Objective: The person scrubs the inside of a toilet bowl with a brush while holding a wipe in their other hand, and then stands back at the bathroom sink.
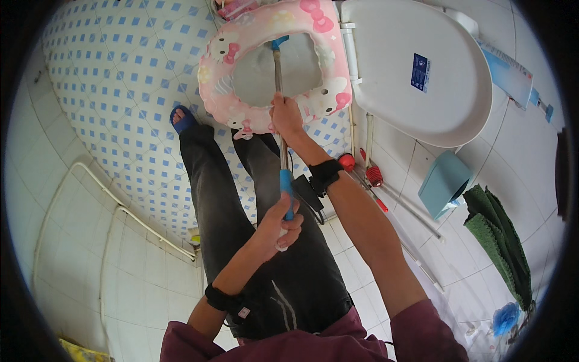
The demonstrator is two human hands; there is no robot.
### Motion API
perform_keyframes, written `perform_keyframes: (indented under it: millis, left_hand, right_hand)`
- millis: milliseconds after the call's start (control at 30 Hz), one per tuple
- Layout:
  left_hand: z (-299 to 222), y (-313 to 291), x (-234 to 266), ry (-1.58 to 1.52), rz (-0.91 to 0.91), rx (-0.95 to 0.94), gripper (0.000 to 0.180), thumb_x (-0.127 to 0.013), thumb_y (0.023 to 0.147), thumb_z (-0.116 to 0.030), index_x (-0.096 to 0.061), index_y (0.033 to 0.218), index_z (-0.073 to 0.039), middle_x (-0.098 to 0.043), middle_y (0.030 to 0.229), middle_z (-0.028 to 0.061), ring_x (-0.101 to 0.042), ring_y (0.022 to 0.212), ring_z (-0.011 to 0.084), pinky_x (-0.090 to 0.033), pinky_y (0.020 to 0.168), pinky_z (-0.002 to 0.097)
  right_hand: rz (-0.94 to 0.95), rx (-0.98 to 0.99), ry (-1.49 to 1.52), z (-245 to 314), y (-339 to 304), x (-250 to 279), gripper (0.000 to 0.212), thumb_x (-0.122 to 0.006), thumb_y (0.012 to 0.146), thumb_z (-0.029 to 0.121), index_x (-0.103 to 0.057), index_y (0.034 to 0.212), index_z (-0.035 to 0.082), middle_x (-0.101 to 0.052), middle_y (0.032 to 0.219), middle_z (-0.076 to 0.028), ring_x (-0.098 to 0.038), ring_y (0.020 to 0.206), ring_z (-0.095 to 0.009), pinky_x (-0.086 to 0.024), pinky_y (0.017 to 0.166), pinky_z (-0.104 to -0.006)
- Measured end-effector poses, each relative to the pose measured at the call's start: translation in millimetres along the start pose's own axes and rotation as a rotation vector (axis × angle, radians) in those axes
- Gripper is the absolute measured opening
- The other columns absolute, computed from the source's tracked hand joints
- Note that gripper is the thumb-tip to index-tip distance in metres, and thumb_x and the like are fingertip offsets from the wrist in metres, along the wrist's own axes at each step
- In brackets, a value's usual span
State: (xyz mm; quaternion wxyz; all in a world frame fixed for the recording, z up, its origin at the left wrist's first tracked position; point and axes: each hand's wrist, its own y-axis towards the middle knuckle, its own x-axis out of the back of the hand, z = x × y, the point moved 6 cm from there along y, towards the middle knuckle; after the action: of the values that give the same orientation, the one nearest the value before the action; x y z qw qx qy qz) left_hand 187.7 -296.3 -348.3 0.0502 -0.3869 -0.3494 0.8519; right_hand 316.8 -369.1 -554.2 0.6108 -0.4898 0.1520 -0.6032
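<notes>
Both my hands hold a long-handled toilet brush [284, 154] with a metal shaft and a blue grip. My left hand [271, 232] is closed around the blue grip at the near end. A small white thing, which I cannot make out, shows by its fingers. Farther up, my right hand [286, 118] wraps round the shaft. The brush's blue head reaches into the toilet bowl [250, 81], where its lower part is hidden. A pink padded seat cover [211, 90] with cartoon pictures rings the bowl, close to my right hand.
To the right of the bowl stands the raised white lid [386, 66]. Beyond my right forearm are a red brush [374, 175], several poles, a blue-grey bin [439, 184] and a hanging green cloth [491, 235]. Pale pipes [114, 199] run along the left wall. Blue-and-white tiles [132, 108] cover the floor.
</notes>
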Motion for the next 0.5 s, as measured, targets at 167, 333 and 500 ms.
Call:
perform_keyframes:
  millis: [167,333,500]
  left_hand:
    - [-9.6,-1.4,15.0,0.07,-0.027,-0.024,0.041,-0.035,0.085,-0.053,-0.036,0.081,-0.012,-0.027,0.051,-0.0046,-0.024,0.034,0.0054,-0.022,0.032,0.0189]
    - [-6.1,9.6,12.9,0.098,-0.004,0.001,0.041,-0.032,0.086,-0.054,-0.036,0.078,-0.013,-0.026,0.049,-0.0049,-0.024,0.033,0.0055,-0.021,0.032,0.0197]
    - [-3.4,4.1,17.9,0.099,0.0,0.022,0.04,-0.031,0.088,-0.052,-0.036,0.077,-0.014,-0.025,0.048,-0.0043,-0.023,0.033,0.0062,-0.02,0.032,0.0209]
  right_hand:
    - [-0.016,-0.01,0.14,-7.6,6.4,-10.5,0.033,-0.04,0.087,0.031,-0.048,0.078,0.0,-0.041,0.048,-0.002,-0.036,0.03,-0.012,-0.029,0.029,-0.0275]
    - [0.058,-0.222,0.445,-11.5,-4.3,2.2,0.029,-0.044,0.087,0.031,-0.045,0.077,0.004,-0.036,0.048,0.001,-0.032,0.031,-0.009,-0.025,0.029,-0.0251]
    - [0.114,-0.221,0.481,-0.8,-16.2,0.8,0.028,-0.044,0.087,0.032,-0.044,0.08,0.005,-0.031,0.049,0.003,-0.027,0.032,-0.008,-0.024,0.029,-0.0246]
